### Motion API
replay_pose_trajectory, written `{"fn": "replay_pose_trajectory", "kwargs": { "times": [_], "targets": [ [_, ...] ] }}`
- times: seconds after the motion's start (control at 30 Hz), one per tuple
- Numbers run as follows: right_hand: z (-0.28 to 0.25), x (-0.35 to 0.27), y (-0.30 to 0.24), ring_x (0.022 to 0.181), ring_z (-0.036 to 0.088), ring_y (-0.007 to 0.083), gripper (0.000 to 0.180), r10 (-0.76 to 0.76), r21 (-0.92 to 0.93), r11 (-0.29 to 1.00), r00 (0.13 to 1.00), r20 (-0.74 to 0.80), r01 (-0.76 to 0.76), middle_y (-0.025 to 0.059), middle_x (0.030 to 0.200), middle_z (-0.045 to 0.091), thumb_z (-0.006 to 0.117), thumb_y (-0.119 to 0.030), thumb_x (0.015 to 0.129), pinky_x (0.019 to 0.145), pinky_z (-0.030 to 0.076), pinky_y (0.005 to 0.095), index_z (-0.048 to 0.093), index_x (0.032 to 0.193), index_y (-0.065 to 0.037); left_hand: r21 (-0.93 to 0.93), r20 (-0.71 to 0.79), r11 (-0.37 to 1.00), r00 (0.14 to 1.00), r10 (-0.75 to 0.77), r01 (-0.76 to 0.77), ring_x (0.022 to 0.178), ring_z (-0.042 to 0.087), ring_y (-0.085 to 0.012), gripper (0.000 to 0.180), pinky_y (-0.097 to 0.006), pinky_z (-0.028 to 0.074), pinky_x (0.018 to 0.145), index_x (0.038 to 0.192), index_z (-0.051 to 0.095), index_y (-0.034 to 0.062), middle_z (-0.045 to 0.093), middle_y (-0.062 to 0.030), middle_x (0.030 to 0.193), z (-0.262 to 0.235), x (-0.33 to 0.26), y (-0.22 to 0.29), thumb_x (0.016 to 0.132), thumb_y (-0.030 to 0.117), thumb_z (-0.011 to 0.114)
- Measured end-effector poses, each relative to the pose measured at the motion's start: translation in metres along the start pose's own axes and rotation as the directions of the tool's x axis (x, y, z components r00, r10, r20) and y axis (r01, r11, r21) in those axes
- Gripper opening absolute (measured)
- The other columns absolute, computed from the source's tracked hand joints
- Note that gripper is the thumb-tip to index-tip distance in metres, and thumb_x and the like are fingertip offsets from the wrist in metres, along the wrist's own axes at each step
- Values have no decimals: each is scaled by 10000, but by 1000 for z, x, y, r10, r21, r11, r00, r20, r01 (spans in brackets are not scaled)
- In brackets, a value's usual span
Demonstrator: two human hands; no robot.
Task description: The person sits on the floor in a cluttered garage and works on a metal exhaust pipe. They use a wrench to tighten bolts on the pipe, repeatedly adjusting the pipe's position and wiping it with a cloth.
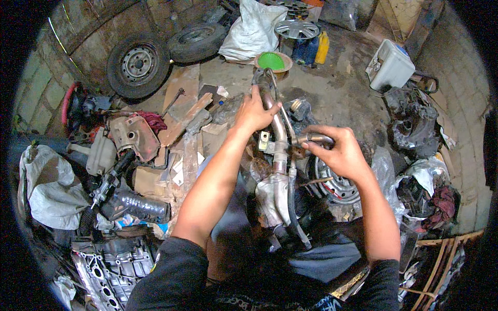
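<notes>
In front of me stands a long, curved metal pipe [280, 136] with a thinner metal tube [282, 111] running along its right side. A small bracket [264, 139] sticks out on its left. Its lower part widens into a dull metal shield [273, 199], beside which a black rubber hose [294, 212] hangs toward my lap. My left hand [256, 113] is closed round the upper pipe, thumb on its right side. With my right hand [338, 150] I pinch a short dark tube [316, 139] that reaches toward the pipe's middle; where it joins is unclear.
A wheel with a tyre [137, 69] leans at the far left. A green dish [272, 61] sits beyond the pipe, near a white sack [253, 31]. A steel rim [334, 181] lies by my right arm, an engine part [111, 272] at lower left. A white container [390, 65] stands far right.
</notes>
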State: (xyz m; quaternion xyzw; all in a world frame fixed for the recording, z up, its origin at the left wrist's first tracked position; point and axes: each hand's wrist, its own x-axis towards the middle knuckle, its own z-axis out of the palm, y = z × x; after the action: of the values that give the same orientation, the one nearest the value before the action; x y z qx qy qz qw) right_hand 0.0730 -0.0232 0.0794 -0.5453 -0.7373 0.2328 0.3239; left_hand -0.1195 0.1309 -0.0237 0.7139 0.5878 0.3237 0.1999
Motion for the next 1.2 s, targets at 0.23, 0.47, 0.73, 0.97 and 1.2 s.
{"fn": "replay_pose_trajectory", "kwargs": {
  "times": [0.23, 0.47, 0.73, 0.97, 1.2],
  "targets": [
    [8, 25, 1, 816, 685, 318, 341, 5, 24, 1000, 998, 58, -6, 223, 845, 681, 708, -284, 804, 750, 508, 399, 692, 978, 9, -129, 101, 870, 866, 489, -476, 1236, 485, -382, 673, -428, 357, 1059, 1347, 444, 14, 500, -252, 1322, -69, -57, 29, 813, 332, 702],
    [15, 25, -19, 969, 605, 484, 734, -30, -96, 995, 999, 36, 33, 380, 959, 597, 546, -437, 924, 836, 477, 476, 351, 1247, 193, -302, 122, 871, 890, 439, -388, 1231, 476, -406, 767, -422, 374, 1035, 1422, 257, -50, 485, -264, 1332, -51, -93, 51, 781, 107, 647],
    [-4, 16, -56, 1038, 571, 489, 798, -17, -111, 993, 992, 124, 31, 411, 1027, 569, 440, -446, 968, 895, 462, 476, 162, 1274, 237, -486, -141, 661, 798, 586, -572, 952, 628, -286, 447, -375, 486, 828, 1119, 512, -45, 616, -195, 1000, -58, -98, 83, 714, 49, 676],
    [-21, -7, -40, 1211, 506, 402, 772, -50, 80, 996, 977, 205, 35, 346, 1260, 508, 442, -493, 964, 1001, 401, 398, 152, 1435, 46, -624, -237, 637, 886, 399, -453, 721, 526, -83, 159, -278, 440, 629, 811, 596, -26, 614, -30, 712, -60, -97, 84, 861, 116, 644],
    [-43, -42, -5, 1087, 619, 313, 362, -32, 64, 997, 999, 27, 30, 215, 1163, 634, 595, -191, 888, 944, 444, 373, 608, 1190, 9, -752, -26, 639, 976, 217, -162, 773, 499, -88, 307, -254, 411, 680, 1003, 561, 9, 582, -4, 878, -57, -85, 61, 970, 314, 557]
  ]
}}
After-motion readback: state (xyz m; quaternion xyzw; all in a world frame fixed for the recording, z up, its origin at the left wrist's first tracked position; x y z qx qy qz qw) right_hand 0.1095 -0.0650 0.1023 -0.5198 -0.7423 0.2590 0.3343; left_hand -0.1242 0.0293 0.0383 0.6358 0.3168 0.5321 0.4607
